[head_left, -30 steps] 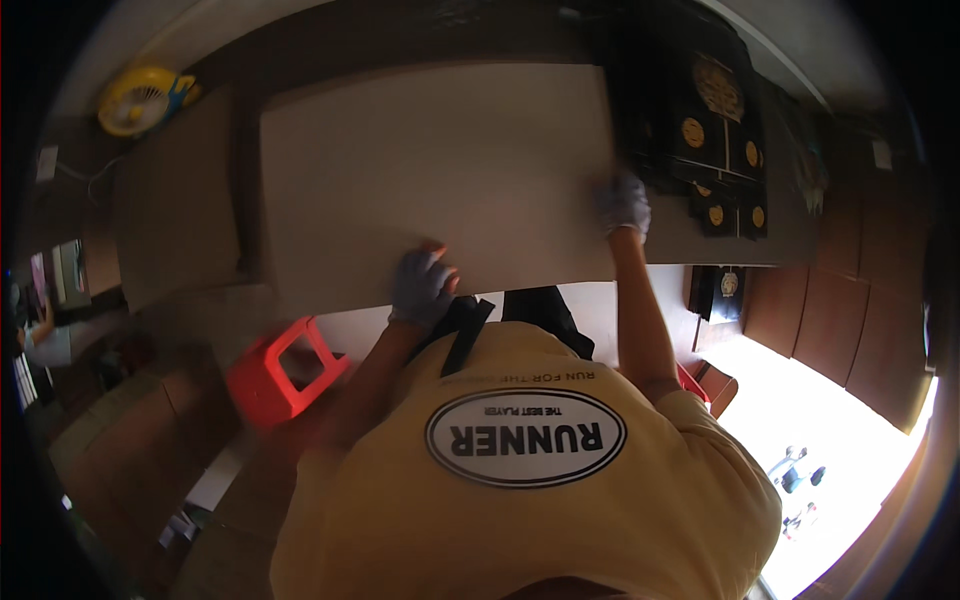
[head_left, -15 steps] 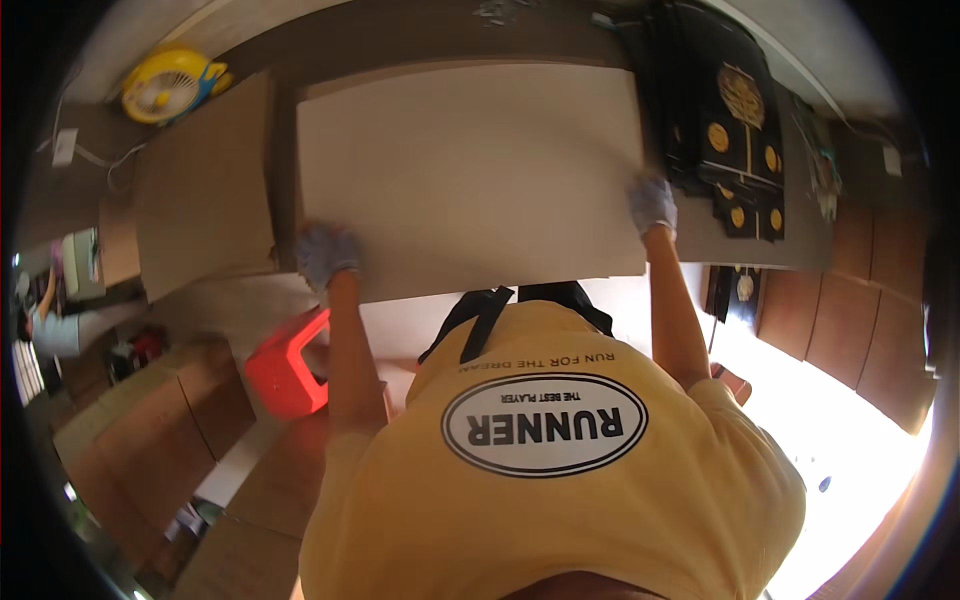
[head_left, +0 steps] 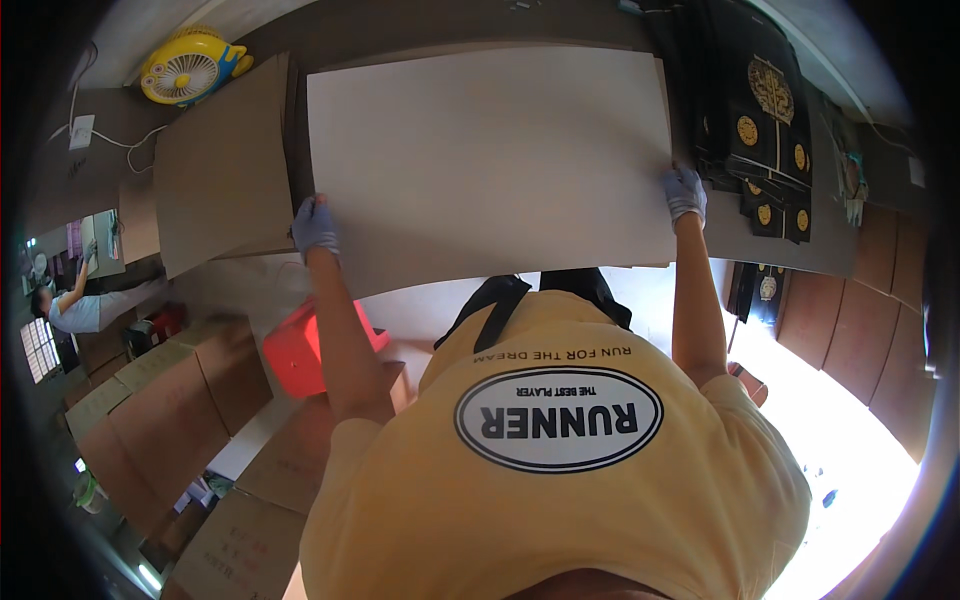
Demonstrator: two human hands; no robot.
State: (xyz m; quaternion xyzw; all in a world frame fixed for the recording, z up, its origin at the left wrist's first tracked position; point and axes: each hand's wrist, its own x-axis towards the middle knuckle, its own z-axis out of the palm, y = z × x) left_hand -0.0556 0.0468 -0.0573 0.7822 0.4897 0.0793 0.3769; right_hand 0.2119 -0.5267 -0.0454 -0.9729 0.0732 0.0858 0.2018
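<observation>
A large pale sheet of board (head_left: 490,160) spans the table in front of me, on top of other sheets whose edges show along its far and right sides. My left hand (head_left: 317,228), in a thin grey-violet glove, is closed on the sheet's left edge near the front corner, thumb upward. At the opposite edge, my right hand (head_left: 685,193) wears a similar glove and grips the board, its fingers partly hidden. The sheet's front edge bows slightly and hangs above my lap.
Brown board sheets (head_left: 225,165) lie to the left, below a yellow fan (head_left: 185,70). Black pieces with gold patterns (head_left: 745,110) are stacked at the right. A red stool (head_left: 295,350) and cardboard cartons (head_left: 160,400) stand at lower left. Another person (head_left: 80,305) is at far left.
The sheet looks larger and nearer, as if raised a little. My left hand has shifted farther away along the edge, and my right hand has moved outward to the right.
</observation>
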